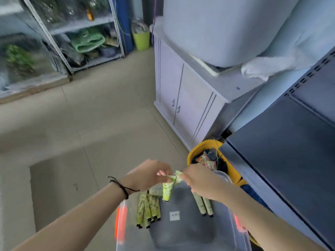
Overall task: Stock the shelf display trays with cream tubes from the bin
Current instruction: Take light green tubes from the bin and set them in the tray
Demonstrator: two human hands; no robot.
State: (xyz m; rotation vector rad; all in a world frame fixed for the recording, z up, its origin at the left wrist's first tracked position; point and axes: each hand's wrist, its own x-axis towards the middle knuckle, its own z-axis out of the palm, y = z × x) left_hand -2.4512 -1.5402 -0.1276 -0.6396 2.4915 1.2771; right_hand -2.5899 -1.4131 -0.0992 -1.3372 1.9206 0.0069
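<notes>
Cream tubes (148, 209), soft green, black-capped, are held over the clear plastic bin's (243, 240) far edge. Several are pinched by the left hand (148, 173), two by the right hand (201, 180).

The bin (225, 176) at the lower middle is clear, glossy plastic, the cream tubes (149, 209) in it look like smooth printed plastic, the floor (90, 124) is matt tile, the shelving (290, 145) at the right is dull dark metal, and the cloth (268, 67) at the upper right is soft and white.

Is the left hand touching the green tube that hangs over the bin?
Touching. The head view shows the left hand pinching the tube by its flat top end.
</notes>
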